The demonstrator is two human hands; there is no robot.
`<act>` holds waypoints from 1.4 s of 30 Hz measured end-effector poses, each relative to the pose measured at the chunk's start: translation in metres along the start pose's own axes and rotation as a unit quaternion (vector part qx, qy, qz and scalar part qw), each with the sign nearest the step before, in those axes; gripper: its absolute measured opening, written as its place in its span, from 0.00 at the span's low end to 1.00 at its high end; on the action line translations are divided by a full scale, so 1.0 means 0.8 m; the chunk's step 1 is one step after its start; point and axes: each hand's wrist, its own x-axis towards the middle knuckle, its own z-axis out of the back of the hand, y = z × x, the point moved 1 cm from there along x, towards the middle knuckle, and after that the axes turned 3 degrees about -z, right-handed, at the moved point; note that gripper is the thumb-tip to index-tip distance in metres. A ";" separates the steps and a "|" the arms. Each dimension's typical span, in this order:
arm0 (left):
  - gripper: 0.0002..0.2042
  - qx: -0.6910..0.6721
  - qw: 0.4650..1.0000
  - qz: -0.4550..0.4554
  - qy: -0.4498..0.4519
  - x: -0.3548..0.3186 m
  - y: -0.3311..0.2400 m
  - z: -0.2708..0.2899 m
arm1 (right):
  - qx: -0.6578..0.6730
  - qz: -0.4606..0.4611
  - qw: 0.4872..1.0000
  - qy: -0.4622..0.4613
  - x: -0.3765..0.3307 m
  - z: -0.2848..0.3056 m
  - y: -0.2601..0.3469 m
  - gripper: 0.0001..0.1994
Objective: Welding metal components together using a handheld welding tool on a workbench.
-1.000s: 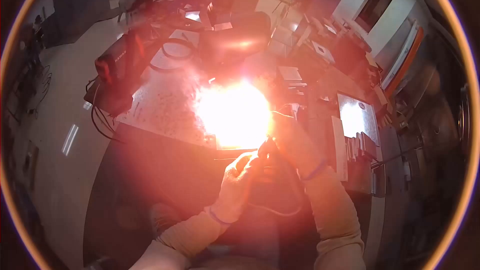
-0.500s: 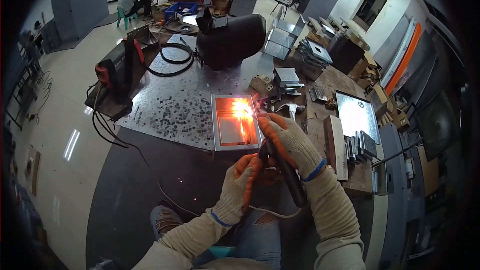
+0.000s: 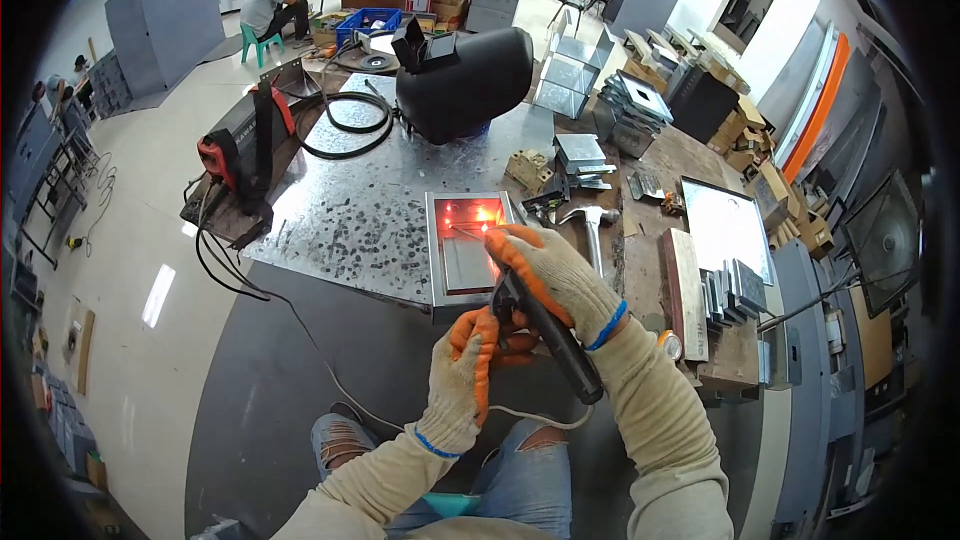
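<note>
My right hand [image 3: 555, 275], in a cream glove with orange fingers, is closed round a black welding torch [image 3: 562, 345]. The torch slants from the lower right up to the metal box. My left hand [image 3: 462, 370], gloved alike, is closed at the torch's lower left side; its fingertips are partly hidden. In front of both hands, a rectangular open metal box [image 3: 436, 255] lies at the sheet's near edge. Orange-red glowing spots [image 3: 487, 213] show inside its far end. My right glove hides the torch tip and the box's right side.
A black welding helmet [image 3: 465, 85] stands behind the box on a spotted metal sheet [image 3: 345, 230]. A red-black welding machine [image 3: 240, 145] with cables is at left. To the right lie a hammer [image 3: 592, 230], a bar [image 3: 683, 290] and metal plates [image 3: 735, 290]. Someone sits at the back left.
The bright flare in the box has shrunk to a few glowing spots, and the falling sparks are gone. My hands and the torch have shifted slightly left.
</note>
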 end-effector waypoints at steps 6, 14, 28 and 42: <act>0.16 0.005 1.000 -0.022 -0.006 0.004 0.004 0.011 | 0.013 0.007 0.999 0.043 0.025 0.004 -0.016 0.26; 0.16 -0.046 0.996 0.043 -0.057 0.001 0.005 0.022 | -0.064 0.034 0.996 0.056 0.028 0.008 -0.015 0.25; 0.08 0.002 0.996 0.026 -0.084 0.001 -0.019 -0.014 | -0.265 0.445 0.854 -0.044 0.087 0.011 -0.088 0.15; 0.13 0.139 0.990 0.000 -0.024 -0.024 0.013 0.000 | -0.006 0.108 0.994 0.029 0.002 0.019 -0.055 0.20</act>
